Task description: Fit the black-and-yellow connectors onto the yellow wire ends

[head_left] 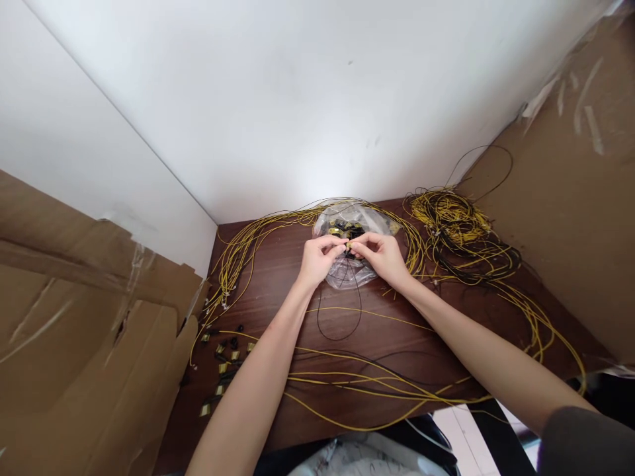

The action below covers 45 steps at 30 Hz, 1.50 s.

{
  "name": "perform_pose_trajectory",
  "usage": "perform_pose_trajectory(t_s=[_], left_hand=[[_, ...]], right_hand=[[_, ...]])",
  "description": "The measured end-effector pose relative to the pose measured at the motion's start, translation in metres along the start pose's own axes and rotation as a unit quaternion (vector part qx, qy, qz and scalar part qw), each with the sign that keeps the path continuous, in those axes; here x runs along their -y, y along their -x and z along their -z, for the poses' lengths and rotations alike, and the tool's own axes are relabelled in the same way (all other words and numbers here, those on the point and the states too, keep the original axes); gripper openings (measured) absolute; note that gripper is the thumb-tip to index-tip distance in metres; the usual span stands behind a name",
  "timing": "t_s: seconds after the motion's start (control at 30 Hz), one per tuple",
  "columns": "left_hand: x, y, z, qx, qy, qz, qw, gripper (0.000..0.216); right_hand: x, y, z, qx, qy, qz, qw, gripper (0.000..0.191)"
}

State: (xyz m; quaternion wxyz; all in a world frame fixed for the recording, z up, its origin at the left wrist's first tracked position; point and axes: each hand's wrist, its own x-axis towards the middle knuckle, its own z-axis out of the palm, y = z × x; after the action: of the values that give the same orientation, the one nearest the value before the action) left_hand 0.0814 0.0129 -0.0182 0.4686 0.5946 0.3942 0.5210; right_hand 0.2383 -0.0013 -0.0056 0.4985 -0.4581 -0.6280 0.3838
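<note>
My left hand (320, 256) and my right hand (381, 254) meet fingertip to fingertip over a clear plastic bag (350, 274) of small black and yellow parts. Both pinch a small yellow-and-black connector (348, 246) between thumb and fingers. A thin black wire (340, 330) hangs from the pinch and loops down onto the dark wooden table (278, 297). Yellow wires (243, 254) arc round the bag on the left and behind it.
A tangled heap of yellow and black wires (461, 235) lies at the back right. Small gold and black connectors (223, 363) are scattered at the left front. Long yellow wires (377, 390) cross the near table. Cardboard sheets (84, 330) stand on both sides, white wall behind.
</note>
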Motion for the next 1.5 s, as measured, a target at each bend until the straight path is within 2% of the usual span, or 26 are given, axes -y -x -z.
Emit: perform_pose_trajectory(t_s=[0.33,0.53,0.77,1.23,1.33,1.5], left_hand=[[-0.006,0.001,-0.002,-0.015,-0.016,-0.02,1.0,0.017],[-0.01,0.003,-0.002,-0.006,-0.004,-0.007,1.0,0.023],[-0.007,0.002,-0.001,0.025,0.02,-0.008,0.999,0.029],[-0.005,0.0,-0.001,0.016,-0.043,-0.017,0.999,0.028],[-0.006,0.0,-0.001,0.014,-0.043,-0.01,0.999,0.027],[-0.011,0.0,-0.003,0.014,-0.026,0.007,1.0,0.027]], right_hand=[[-0.004,-0.005,0.001,0.007,-0.087,-0.015,0.996,0.024],[-0.006,-0.004,0.002,-0.027,-0.059,0.008,0.998,0.023],[-0.004,-0.006,0.005,0.024,-0.061,0.015,0.998,0.025],[-0.008,-0.005,0.004,0.01,-0.058,0.025,0.998,0.021],[-0.01,-0.006,0.005,-0.011,-0.025,0.037,0.999,0.017],[-0.007,-0.005,0.01,-0.059,0.116,0.104,0.986,0.015]])
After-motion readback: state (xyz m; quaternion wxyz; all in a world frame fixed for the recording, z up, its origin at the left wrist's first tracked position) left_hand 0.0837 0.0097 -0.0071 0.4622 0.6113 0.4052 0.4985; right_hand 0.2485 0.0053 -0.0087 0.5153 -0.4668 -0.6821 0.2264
